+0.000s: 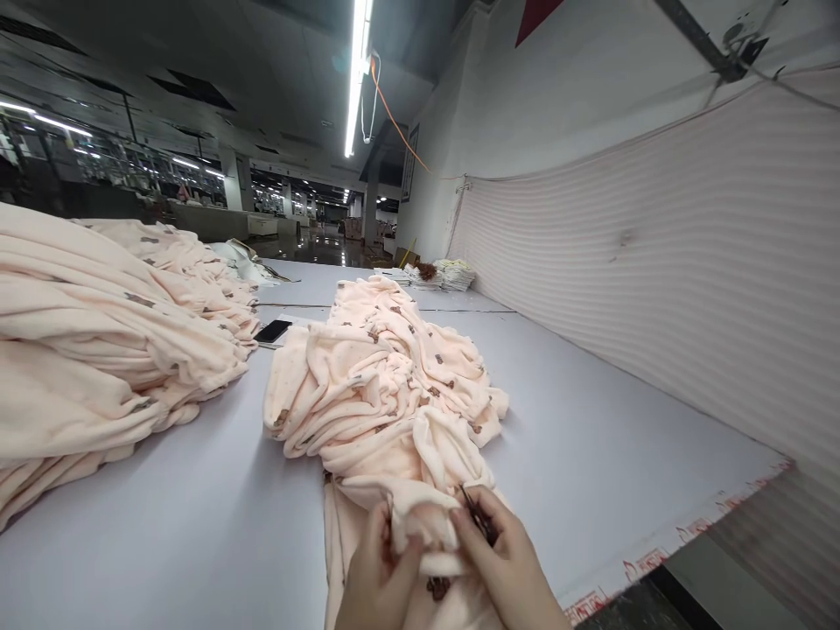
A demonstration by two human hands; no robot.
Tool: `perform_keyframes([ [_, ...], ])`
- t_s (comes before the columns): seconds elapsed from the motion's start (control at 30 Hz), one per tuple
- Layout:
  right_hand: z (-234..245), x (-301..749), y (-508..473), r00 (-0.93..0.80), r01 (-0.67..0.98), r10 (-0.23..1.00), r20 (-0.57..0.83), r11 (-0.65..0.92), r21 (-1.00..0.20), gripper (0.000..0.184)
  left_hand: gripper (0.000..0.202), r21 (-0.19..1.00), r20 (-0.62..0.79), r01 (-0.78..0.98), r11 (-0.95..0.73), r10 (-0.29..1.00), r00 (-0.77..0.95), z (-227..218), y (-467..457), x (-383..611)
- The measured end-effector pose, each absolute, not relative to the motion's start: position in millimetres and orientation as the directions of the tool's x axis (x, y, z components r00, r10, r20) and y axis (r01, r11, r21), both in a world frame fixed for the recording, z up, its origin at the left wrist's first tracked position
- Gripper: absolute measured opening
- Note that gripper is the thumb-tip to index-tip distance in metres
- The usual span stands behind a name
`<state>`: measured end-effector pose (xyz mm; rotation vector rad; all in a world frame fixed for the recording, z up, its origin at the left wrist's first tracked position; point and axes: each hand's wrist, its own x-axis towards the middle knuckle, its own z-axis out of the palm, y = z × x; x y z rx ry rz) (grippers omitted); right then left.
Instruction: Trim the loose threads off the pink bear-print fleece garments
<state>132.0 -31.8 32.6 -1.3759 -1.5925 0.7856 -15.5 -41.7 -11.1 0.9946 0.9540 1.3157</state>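
A pale pink plush garment (394, 385) with small brown printed figures lies bunched on the table, its near end stretched between my hands. My left hand (384, 560) pinches a fold of the cloth between thumb and fingers. Tucked in my right hand (502, 551) is a small dark pair of thread snips (478, 514), pointed tip showing above the fingers. The thumb and forefinger of that hand also press on the cloth. Part of the snips is hidden inside the palm. A dark brown printed patch (438, 588) shows on the cloth just below my hands.
On the left rises a large heap of the same pink fabric (98, 332). A black phone (273, 332) lies beside the garment. Folded white pieces (454, 275) are stacked at the far end of the table (591, 437). A striped cloth (656, 262) hangs along the right wall.
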Motion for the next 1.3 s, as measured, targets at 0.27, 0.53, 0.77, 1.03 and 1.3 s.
perform_keyframes([
  [0.27, 48, 144, -41, -0.145, 0.818, 0.902, 0.407, 0.341, -0.463, 0.025, 0.011, 0.954, 0.300, 0.048, -0.297, 0.947, -0.114, -15, -46, -37],
  [0.53, 61, 122, -51, -0.435, 0.780, 0.813, 0.387, 0.555, -0.290, 0.027, 0.014, 0.966, 0.257, -0.002, -0.257, 0.966, -0.007, -16, -43, -41],
  [0.77, 57, 115, -45, -0.474, 0.757, 0.772, 0.424, 0.603, -0.251, 0.024, 0.013, 0.959, 0.271, 0.066, -0.276, 0.960, 0.073, -13, -41, -50],
  [1.03, 34, 128, -41, -0.239, 0.862, 0.868, 0.436, 0.396, -0.317, 0.030, 0.026, 0.956, 0.238, -0.148, -0.255, 0.964, -0.119, -10, -44, -41],
  [1.3, 45, 127, -11, -0.011, 0.811, 0.943, 0.333, 0.203, -0.548, 0.011, 0.037, 0.826, -0.055, -0.509, 0.243, 0.933, 0.356, 4, -28, -48],
])
